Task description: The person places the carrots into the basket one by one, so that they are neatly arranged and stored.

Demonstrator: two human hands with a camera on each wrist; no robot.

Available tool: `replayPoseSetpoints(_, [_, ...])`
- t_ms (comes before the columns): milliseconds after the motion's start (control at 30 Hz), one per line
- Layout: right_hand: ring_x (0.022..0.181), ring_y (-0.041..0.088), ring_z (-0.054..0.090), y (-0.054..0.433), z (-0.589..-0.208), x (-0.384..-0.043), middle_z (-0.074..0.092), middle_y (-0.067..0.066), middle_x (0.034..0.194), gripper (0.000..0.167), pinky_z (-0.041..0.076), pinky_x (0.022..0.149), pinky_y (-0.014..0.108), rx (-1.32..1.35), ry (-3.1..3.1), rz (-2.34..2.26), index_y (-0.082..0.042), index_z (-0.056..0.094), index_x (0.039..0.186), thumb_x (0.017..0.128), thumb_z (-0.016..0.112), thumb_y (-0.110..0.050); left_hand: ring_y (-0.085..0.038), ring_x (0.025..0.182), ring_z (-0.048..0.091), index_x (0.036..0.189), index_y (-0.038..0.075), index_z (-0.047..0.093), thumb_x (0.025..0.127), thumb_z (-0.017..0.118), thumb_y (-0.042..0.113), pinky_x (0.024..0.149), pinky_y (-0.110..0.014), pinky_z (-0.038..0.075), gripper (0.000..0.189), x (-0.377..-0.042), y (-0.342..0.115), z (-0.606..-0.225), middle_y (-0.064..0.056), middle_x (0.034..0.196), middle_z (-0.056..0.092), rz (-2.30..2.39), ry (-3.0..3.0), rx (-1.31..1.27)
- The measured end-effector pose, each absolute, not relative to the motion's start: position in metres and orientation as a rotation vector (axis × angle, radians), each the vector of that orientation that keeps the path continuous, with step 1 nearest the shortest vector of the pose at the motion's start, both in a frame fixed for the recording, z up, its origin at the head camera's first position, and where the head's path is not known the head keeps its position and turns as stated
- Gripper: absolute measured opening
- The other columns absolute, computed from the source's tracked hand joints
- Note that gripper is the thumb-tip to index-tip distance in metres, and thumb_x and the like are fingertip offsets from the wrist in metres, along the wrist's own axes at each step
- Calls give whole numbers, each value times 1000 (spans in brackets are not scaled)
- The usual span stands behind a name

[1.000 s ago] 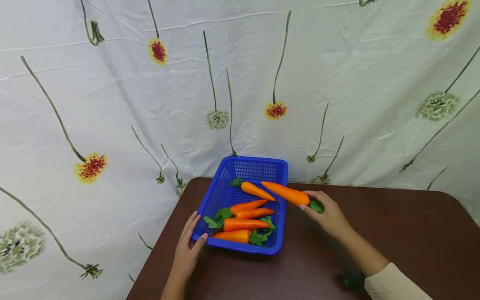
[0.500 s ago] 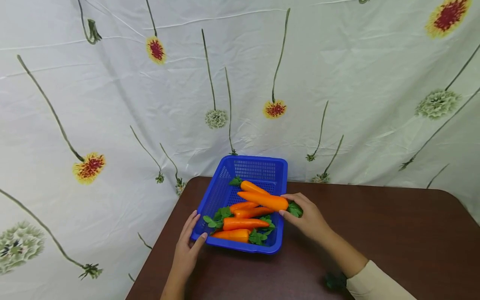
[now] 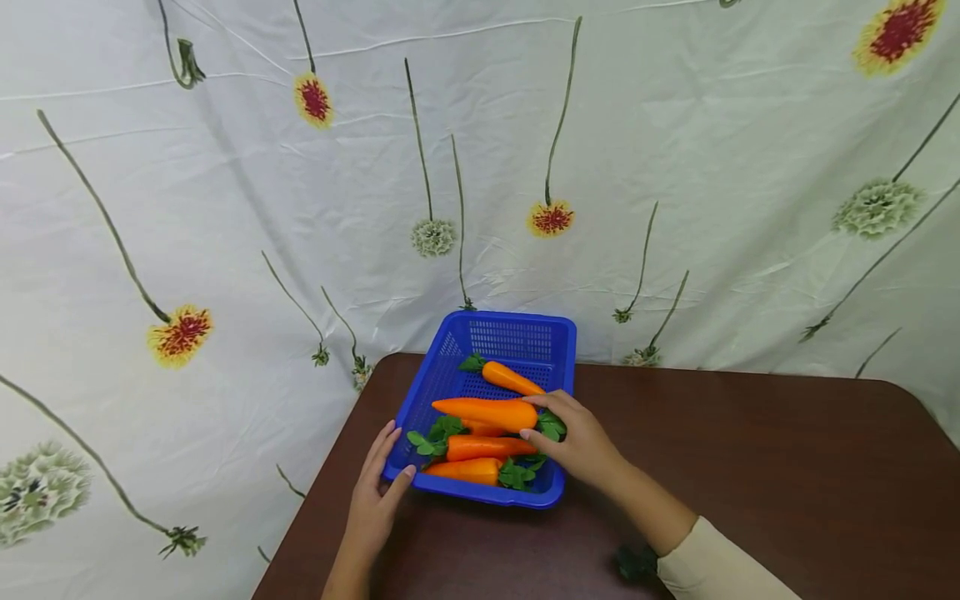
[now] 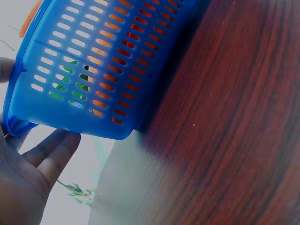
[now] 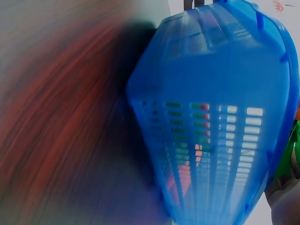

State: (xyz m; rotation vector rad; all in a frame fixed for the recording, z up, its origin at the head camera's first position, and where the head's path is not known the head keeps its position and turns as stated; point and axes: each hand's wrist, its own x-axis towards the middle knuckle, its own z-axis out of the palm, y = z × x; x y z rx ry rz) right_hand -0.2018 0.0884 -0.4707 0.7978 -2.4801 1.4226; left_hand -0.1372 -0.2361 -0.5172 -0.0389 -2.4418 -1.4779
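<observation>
My right hand [image 3: 581, 442] pinches an orange carrot [image 3: 487, 412] near its green leafy top. The carrot lies level over the middle of the blue plastic basket [image 3: 483, 495], its tip towards the left. Beneath and around it are several more carrots [image 3: 491, 448] with green leaves, one of them partly hidden by the held one. Farther back in the basket lies a single carrot [image 3: 510, 377]. At the basket's near left corner, my left hand [image 3: 375, 487] holds the rim between thumb and fingers. The left wrist view shows that hand [image 4: 26, 173] against the slotted basket wall [image 4: 70, 112].
The basket stands on a dark brown wooden table [image 3: 750, 475], near its left edge. Behind it hangs a white cloth [image 3: 360, 183] with printed flowers. A small dark object [image 3: 633, 562] shows beside the right sleeve [image 3: 720, 567].
My right hand has carried the carrot leftwards and a little down, from over the basket's right rim to above the other carrots. The left hand and basket have stayed in place.
</observation>
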Motion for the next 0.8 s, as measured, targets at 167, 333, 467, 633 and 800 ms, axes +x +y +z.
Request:
replayPoseSetpoints(167, [119, 22, 61, 75, -466, -199, 65, -6, 127, 44, 53, 97, 48, 827, -2498, 1464, -29, 62, 135, 93, 72, -39, -8, 146, 34, 153, 23, 45, 99, 64, 16, 103, -1, 30, 58, -137, -236, -518, 4, 166, 31, -1496, -2439, -17])
replayPoseSetpoints(333, [117, 17, 61, 65, -466, -196, 63, -8, 129, 44, 53, 98, 45, 846, -2506, 1473, -29, 61, 136, 94, 71, -41, 7, 143, 31, 153, 28, 44, 99, 64, 16, 104, -2, 29, 60, -137, -235, -517, 7, 166, 31, -1508, -2447, 4])
replayPoseSetpoints(467, [112, 10, 60, 62, -470, -197, 64, -10, 127, 43, 53, 97, 41, 841, -2501, 1450, -31, 62, 134, 94, 71, -41, -4, 146, 32, 154, 27, 42, 99, 64, 16, 102, -2, 32, 61, -137, -236, -519, 4, 166, 30, -1522, -2445, 0])
replayPoseSetpoints(633, [116, 11, 61, 60, -474, -197, 63, -9, 129, 44, 54, 98, 41, 846, -2501, 1399, -28, 62, 135, 94, 71, -41, -7, 146, 33, 155, 28, 41, 100, 63, 18, 101, -3, 33, 60, -137, -236, -519, 5, 167, 29, -1519, -2448, 9])
replayPoseSetpoints(800, [112, 12, 64, 57, -477, -196, 63, -6, 128, 46, 56, 93, 40, 857, -2535, 1284, -23, 62, 135, 94, 70, -41, 7, 142, 31, 154, 30, 42, 99, 64, 18, 101, -3, 33, 61, -138, -237, -518, 7, 166, 29, -1525, -2448, 12])
